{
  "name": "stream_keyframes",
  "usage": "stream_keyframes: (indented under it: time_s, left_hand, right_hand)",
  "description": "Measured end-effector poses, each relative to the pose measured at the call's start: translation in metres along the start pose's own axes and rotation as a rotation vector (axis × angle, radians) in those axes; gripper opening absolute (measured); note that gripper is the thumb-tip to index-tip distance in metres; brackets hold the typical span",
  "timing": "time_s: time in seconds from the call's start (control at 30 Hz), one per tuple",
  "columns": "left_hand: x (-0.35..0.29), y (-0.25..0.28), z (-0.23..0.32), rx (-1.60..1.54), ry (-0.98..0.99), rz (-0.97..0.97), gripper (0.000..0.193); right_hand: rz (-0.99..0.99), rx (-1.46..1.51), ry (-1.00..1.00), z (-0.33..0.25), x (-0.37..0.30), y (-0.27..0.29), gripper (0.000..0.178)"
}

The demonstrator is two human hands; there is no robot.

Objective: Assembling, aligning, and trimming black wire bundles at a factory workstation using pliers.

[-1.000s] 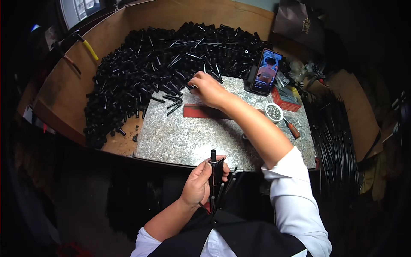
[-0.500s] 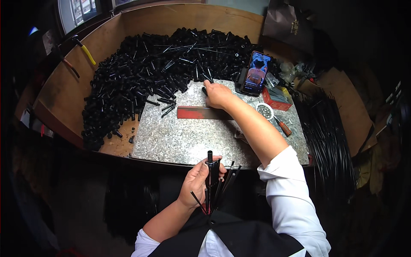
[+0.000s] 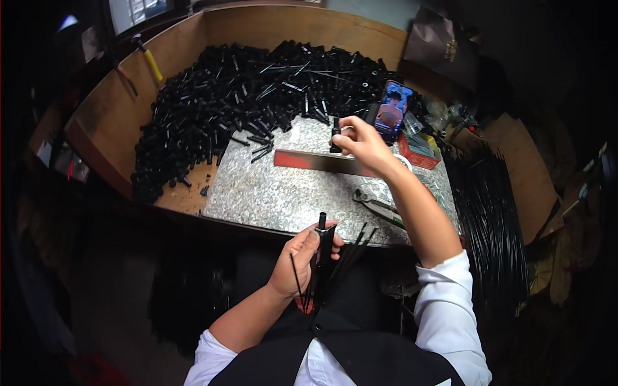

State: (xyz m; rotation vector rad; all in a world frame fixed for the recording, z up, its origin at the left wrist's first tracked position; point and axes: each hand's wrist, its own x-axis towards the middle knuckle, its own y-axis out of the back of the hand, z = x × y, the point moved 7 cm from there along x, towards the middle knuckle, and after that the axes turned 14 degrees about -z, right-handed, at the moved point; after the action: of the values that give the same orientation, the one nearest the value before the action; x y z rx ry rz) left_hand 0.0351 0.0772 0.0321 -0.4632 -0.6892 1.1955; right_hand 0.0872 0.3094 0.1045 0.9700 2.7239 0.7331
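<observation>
Close in front of my body, my left hand (image 3: 297,257) is closed round a bundle of black ribs (image 3: 349,260) that looks like a folded umbrella frame. A short black tube (image 3: 322,220) points up out of its top, and thin ribs splay out at the sides. Over the far part of the speckled board (image 3: 251,199), my right hand (image 3: 364,141) pinches a small black cylindrical part (image 3: 335,138), held roughly upright. Just nearer than that hand lies a flat bar (image 3: 302,159) with a red end. Green-handled pliers (image 3: 376,207) rest on the board under my right forearm.
A large heap of black parts (image 3: 212,103) fills the wooden-walled bin (image 3: 109,135). To the right stand a lit phone (image 3: 393,112), a red box (image 3: 421,151) and a partly hidden white bowl (image 3: 404,161). Long black rods (image 3: 492,219) hang at the board's right edge. A yellow-handled hammer (image 3: 151,63) hangs left.
My right hand has come back from the heap's edge, lifting the black cylindrical part and moving right. The pliers now show more fully. My left hand still holds the bundle; the view has shifted slightly.
</observation>
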Motion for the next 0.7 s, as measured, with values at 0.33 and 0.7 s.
stream_keyframes:
  time_s: [0.33, 0.7]
  left_hand:
    - [-0.001, 0.002, 0.0, 0.017, 0.006, -0.007, 0.044]
    - [-0.004, 0.002, 0.004, 0.1, -0.023, 0.054, 0.039]
  right_hand:
    - [-0.384, 0.629, 0.094, -0.062, -0.081, -0.078, 0.055]
    - [-0.226, -0.07, 0.13, -0.093, -0.098, -0.08, 0.049]
